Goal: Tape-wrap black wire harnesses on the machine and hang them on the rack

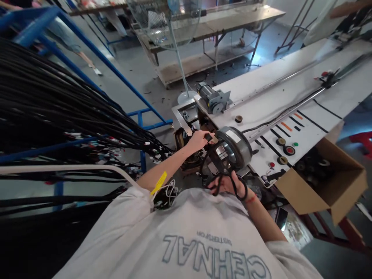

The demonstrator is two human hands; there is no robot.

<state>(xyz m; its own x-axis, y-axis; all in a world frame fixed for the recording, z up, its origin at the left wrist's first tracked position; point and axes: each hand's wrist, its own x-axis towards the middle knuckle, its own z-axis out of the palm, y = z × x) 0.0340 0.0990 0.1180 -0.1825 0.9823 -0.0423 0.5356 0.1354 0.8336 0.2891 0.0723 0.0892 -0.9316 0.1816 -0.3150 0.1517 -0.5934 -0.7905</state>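
**While your left hand (197,142) pinches a small dark and tan piece (208,137), the black scissors (222,169) point up toward it from your right hand (238,186).**

Your left fingers are closed on the small piece, with its tan end poking out to the right of them. What it is, you can't tell from here. Just past that end sits the big round ring (246,149), so it lies to the right of your left hand. From your right hand, the same ring is straight ahead, a bit farther from your chest.

Your right fingers are part curled around the scissor loops, close to your shirt (186,228). The long way of the scissors runs from those loops away from you and a little left, in front of the ring. How far apart the blades are is too hard to see. Your left hand looks nearer to the ring's top edge. Past the ring, a small tape roll (238,119) sits on the white table (261,93).
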